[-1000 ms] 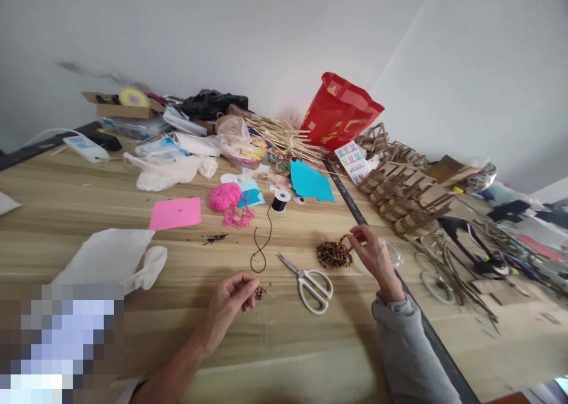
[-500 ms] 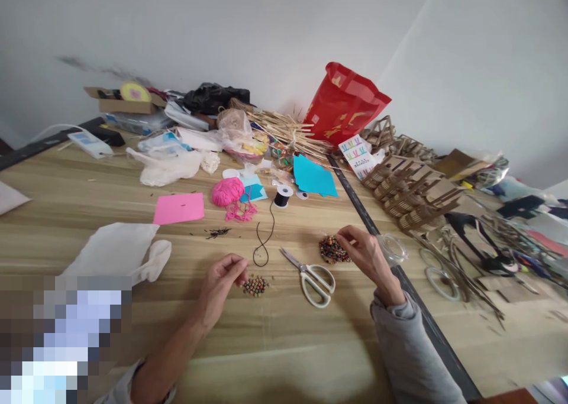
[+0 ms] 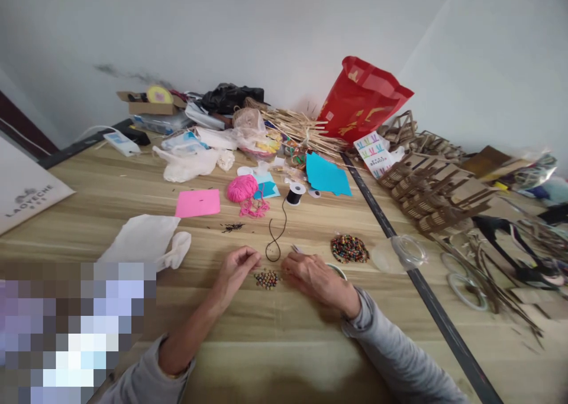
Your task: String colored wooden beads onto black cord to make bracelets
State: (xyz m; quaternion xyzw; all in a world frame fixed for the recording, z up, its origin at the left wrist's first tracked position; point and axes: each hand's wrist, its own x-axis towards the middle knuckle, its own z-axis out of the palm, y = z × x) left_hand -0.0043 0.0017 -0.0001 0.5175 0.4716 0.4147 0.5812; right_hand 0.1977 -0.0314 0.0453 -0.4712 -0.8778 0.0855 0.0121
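Note:
A small pile of multicoloured beads (image 3: pixel 267 280) lies on the table between my two hands. Left of it, my left hand (image 3: pixel 239 266) is closed in a pinch; whatever its fingertips hold is too small to make out. On the other side my right hand (image 3: pixel 313 278) is curled, fingertips down near the pile, their grip hidden. Scissors lie beneath the right hand, with only the blade tip (image 3: pixel 296 248) and part of a handle (image 3: pixel 337 270) showing. Black cord (image 3: pixel 284 226) runs in a loop from a spool (image 3: pixel 295 194) behind the beads. Strung beads (image 3: pixel 349 248) rest to the right.
Short black pieces (image 3: pixel 233 228), a pink card (image 3: pixel 197 203) and pink yarn (image 3: pixel 242 188) lie farther back. A white bag (image 3: pixel 142 238) is at left. Clear coiled line (image 3: pixel 409 251) lies on the dark table strip. Woven baskets (image 3: pixel 426 197) and a red bag (image 3: pixel 366 99) stand behind.
My right hand has left the strung beads and moved left, over the scissors to the loose bead pile. My left hand stays beside the pile. The view has shifted slightly left.

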